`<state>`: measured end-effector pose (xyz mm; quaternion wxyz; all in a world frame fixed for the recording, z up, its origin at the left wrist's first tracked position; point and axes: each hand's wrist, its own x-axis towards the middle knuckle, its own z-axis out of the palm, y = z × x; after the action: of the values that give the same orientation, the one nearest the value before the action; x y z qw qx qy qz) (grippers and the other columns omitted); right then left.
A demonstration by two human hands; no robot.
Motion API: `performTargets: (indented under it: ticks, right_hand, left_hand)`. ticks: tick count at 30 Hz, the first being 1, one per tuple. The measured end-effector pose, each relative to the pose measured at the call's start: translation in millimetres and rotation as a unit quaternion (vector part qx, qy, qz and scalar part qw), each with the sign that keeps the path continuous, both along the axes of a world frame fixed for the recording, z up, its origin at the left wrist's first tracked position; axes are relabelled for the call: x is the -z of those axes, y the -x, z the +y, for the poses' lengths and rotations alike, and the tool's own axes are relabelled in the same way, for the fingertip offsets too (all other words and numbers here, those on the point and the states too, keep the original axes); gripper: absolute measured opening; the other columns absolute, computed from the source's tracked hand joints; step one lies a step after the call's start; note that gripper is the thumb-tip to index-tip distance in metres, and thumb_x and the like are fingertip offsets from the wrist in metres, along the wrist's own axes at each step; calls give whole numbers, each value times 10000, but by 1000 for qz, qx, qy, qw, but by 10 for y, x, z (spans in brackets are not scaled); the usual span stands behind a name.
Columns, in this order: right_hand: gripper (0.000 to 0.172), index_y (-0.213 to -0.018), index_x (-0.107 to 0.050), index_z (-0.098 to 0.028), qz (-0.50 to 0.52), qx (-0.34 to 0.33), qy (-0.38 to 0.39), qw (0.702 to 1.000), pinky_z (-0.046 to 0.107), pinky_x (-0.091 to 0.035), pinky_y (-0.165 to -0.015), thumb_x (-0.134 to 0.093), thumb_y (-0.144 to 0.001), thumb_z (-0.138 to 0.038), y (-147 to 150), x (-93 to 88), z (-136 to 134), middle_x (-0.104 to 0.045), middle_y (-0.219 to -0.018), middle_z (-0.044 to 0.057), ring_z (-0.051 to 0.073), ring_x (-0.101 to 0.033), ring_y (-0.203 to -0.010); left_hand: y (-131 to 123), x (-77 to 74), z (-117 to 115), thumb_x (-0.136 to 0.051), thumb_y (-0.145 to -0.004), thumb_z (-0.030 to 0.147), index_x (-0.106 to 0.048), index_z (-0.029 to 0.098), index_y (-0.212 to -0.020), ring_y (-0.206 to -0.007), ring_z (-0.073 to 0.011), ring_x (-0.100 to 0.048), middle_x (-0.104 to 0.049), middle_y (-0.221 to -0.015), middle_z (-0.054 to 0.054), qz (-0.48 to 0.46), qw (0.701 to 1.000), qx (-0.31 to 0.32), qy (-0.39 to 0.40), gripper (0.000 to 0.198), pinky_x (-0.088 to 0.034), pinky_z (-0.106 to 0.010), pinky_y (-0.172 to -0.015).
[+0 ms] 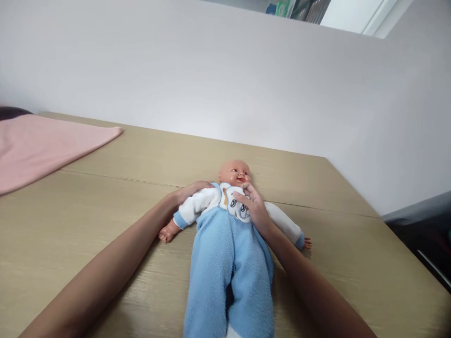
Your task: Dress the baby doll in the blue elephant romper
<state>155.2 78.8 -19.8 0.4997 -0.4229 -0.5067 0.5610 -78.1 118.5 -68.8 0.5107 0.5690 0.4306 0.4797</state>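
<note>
A bald baby doll [234,172] lies face up on the table, its head away from me and its arms spread. It wears a fleece outfit [214,249] with light-blue legs, white sleeves and an animal face on the chest. My left hand [194,188] is closed around the doll's shoulder on the left, its fingertips partly hidden there. On the doll's upper chest rests my right hand [254,205], fingers bent at the collar under the chin and thumb across the front. The outfit's lower ends run past the bottom of the picture.
A pink cloth [45,145] lies on the wooden table [141,155] at the left, with a dark object [14,111] behind it. A white wall [197,84] stands behind the table. Dark items [423,234] are beyond the right edge.
</note>
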Motion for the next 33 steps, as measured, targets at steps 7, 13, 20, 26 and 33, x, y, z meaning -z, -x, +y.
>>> performTargets:
  ticks: [7,13,20,26,33]
  right_hand:
    - [508,-960,-517,-277,-18,-7,9,1000,297,-530,-692,-937,-753,-476,-13,-75,-31,-694,-930,-15,180,-642,-779]
    - [514,-951,-537,-274,-71,40,-16,997,316,-546,-673,-930,-754,-542,14,-68,-22,-722,-961,18,203,-659,-791]
    - [455,-961,-548,-270,-139,67,-36,987,325,-521,-663,-888,-783,-515,-85,-71,6,-702,-931,21,224,-655,-804]
    - [327,-921,-655,-260,-340,34,-132,930,371,-527,-775,-819,-879,-540,-360,-295,73,-752,-933,40,291,-705,-945]
    - [321,-981,-696,-256,-418,-21,-147,896,415,-517,-849,-643,-1036,-568,-477,-349,-3,-808,-979,54,299,-739,-927]
  left_hand:
    - [204,-429,236,-942,-821,439,-835,270,-968,-919,-319,-776,-797,-926,-55,102,984,139,37,249,-665,-381,-776]
    - [470,-753,204,-1012,-708,411,-808,233,-924,-741,-236,-737,-797,-829,-18,192,966,168,28,346,-542,-239,-584]
    - [510,-770,194,-967,-759,417,-869,305,-1192,-1215,-362,-780,-853,-1311,-78,250,941,226,35,458,-621,-328,-918]
    - [507,-694,205,-1008,-669,380,-871,337,-1185,-1225,-367,-785,-851,-1320,-62,240,946,214,35,535,-616,-343,-953]
    - [516,-692,110,-903,-794,613,-850,295,-1171,-1029,-349,-785,-869,-1178,-94,322,928,188,18,496,-551,-331,-846]
